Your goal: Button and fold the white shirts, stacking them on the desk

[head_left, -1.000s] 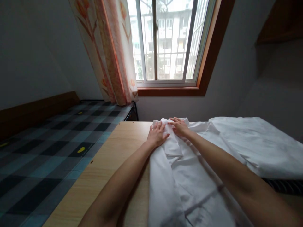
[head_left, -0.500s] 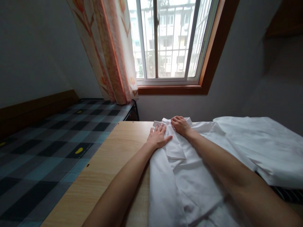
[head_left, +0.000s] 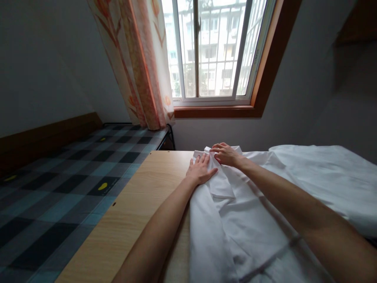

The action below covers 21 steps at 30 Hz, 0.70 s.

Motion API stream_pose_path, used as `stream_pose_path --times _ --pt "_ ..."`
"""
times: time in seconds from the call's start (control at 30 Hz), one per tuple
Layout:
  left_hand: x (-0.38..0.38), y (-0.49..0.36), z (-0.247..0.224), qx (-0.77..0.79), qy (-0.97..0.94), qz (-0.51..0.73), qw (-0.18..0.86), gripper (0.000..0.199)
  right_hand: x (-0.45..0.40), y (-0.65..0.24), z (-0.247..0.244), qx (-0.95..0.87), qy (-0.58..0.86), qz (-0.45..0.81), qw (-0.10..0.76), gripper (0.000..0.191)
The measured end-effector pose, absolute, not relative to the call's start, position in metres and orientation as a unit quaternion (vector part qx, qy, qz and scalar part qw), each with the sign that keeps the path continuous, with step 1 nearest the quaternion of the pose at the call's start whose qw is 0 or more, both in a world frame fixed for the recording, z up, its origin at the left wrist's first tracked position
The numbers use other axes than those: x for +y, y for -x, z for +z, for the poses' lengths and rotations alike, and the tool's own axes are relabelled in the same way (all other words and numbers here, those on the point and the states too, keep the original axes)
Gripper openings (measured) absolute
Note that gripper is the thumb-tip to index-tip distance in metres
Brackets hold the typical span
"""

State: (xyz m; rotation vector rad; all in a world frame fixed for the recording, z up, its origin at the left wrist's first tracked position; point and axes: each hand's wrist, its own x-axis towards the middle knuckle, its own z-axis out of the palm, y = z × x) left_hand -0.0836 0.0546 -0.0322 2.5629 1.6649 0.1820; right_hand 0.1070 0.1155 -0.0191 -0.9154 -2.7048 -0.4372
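A white garment (head_left: 244, 220) lies spread along the right part of the wooden board (head_left: 138, 196), its far end near the board's back edge. My left hand (head_left: 200, 169) rests flat on the garment's left side near that end, fingers spread and pointing away. Just to its right, my right hand (head_left: 226, 154) is on the far end of the cloth, its fingers bent and slightly apart. A folded strip of the fabric runs toward me from between the hands.
More white fabric (head_left: 318, 169) is heaped at the right. On the left stands a bed with a checked cover (head_left: 67, 188). A curtain (head_left: 144, 67) hangs beside the barred window (head_left: 215, 51) behind the board.
The fingers of my right hand have loosened and spread a little, and its wrist has turned. My left hand stays flat on the cloth. The whole view has shifted slightly.
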Motion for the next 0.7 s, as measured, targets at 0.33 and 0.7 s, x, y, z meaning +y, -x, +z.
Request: stream_pose_path --times 0.33,0.7 --pt "0.054 0.083 -0.032 0.544 -0.837 0.057 0.034 0.083 0.135 -0.112 -0.038 -0.762 0.547 -0.088 0.336 0.027" --pt "0.056 0.081 -0.032 0.571 -0.819 0.044 0.04 0.079 0.106 -0.103 -0.036 -0.831 0.506 0.001 0.23 0.039"
